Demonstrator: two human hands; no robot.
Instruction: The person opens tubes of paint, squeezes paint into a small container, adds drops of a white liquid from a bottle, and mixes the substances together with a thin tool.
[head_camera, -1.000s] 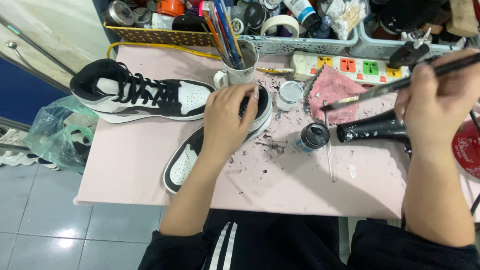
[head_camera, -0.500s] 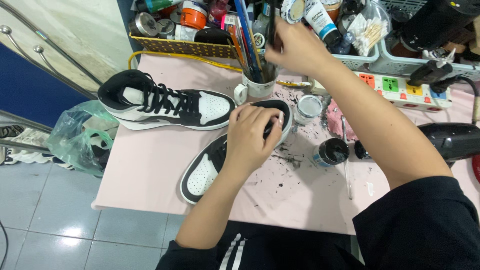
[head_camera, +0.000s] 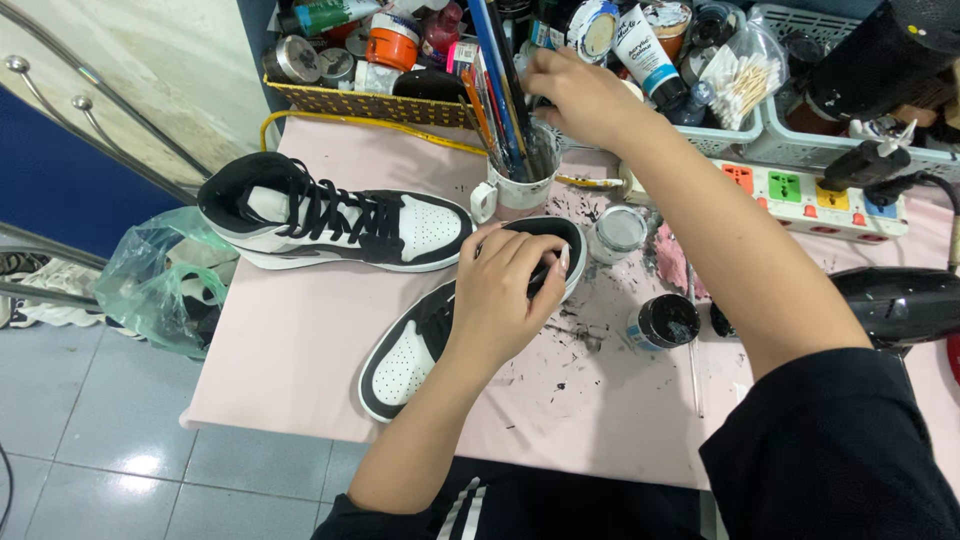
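Pink table (head_camera: 300, 350), paint-flecked, is carrying everything. Left hand (head_camera: 500, 290) is gripping the near shoe (head_camera: 410, 350) at centre, fingers curled over its heel. Right hand (head_camera: 580, 95) is reaching to 12 o'clock, fingers pinched at the brushes (head_camera: 500, 80) in the mug (head_camera: 515, 185). Second shoe (head_camera: 330, 215) is lying at 10 o'clock. Open black paint jar (head_camera: 663, 322) is sitting at 3 o'clock of the left hand.
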